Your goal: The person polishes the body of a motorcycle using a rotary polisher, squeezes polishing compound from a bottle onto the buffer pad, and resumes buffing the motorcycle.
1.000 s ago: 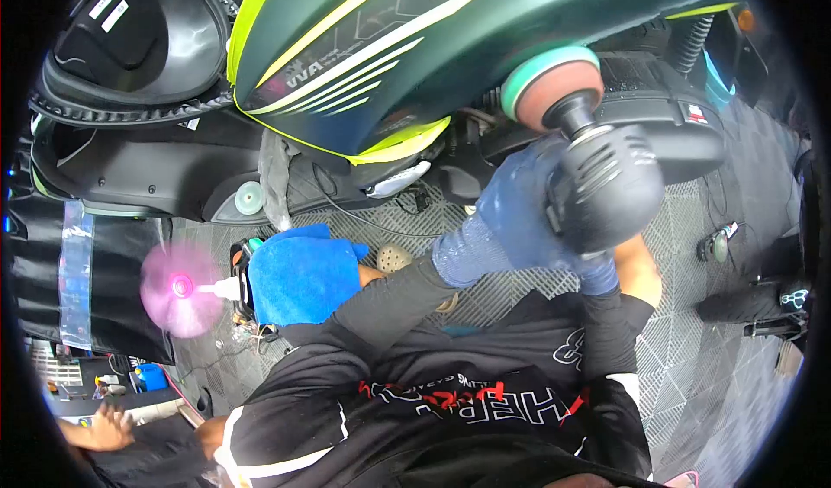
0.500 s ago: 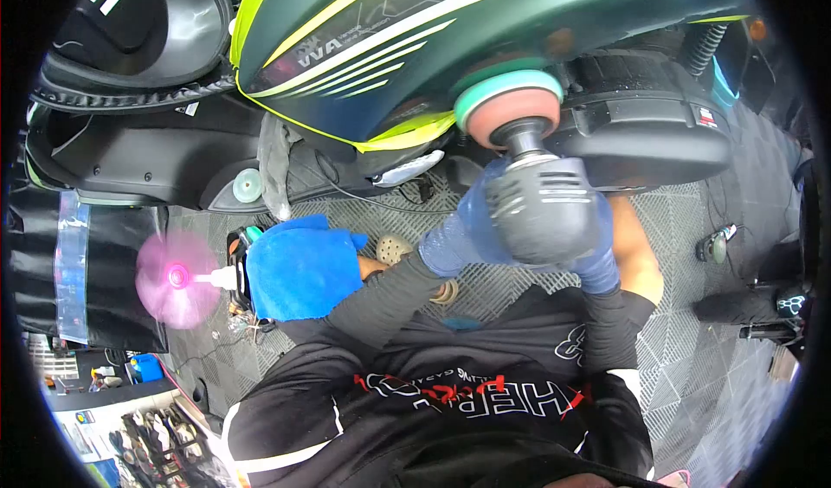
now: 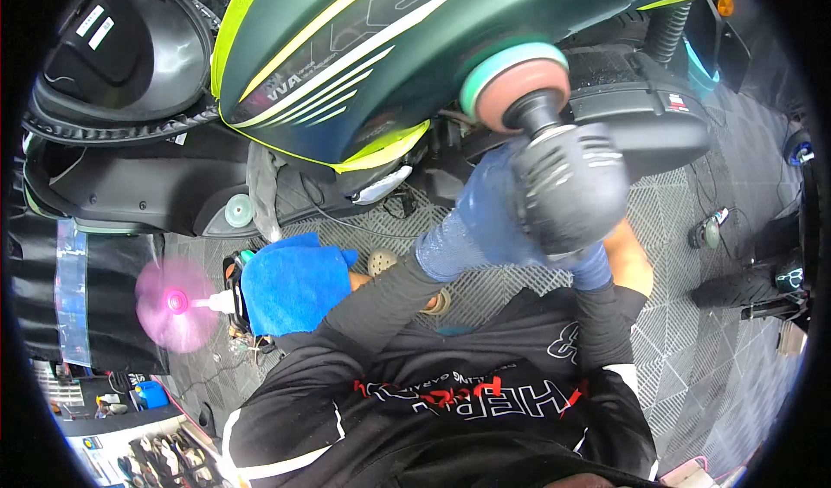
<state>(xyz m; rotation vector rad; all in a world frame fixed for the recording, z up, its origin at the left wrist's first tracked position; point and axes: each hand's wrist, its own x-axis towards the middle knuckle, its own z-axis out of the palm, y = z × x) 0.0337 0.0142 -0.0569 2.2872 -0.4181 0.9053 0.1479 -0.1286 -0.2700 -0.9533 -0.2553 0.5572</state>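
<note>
A black polisher with a round green and red pad is held in both gloved hands. The pad lies against the lower edge of a dark green scooter panel with yellow trim. My left hand, in a blue glove, is closed round the polisher's neck side, its fingers partly behind the tool. My right hand, also blue-gloved, grips the rear part below the motor housing, which hides most of its fingers.
A blue cloth drapes over something beside a spinning pink fan. A grey cloth hangs on the scooter. Above is a black wheel-like seat compartment. A tool tray stands lower left.
The polisher went left along the panel, then back slightly right and up. Both hands moved with it. The other person's hand at lower left is no longer in view.
</note>
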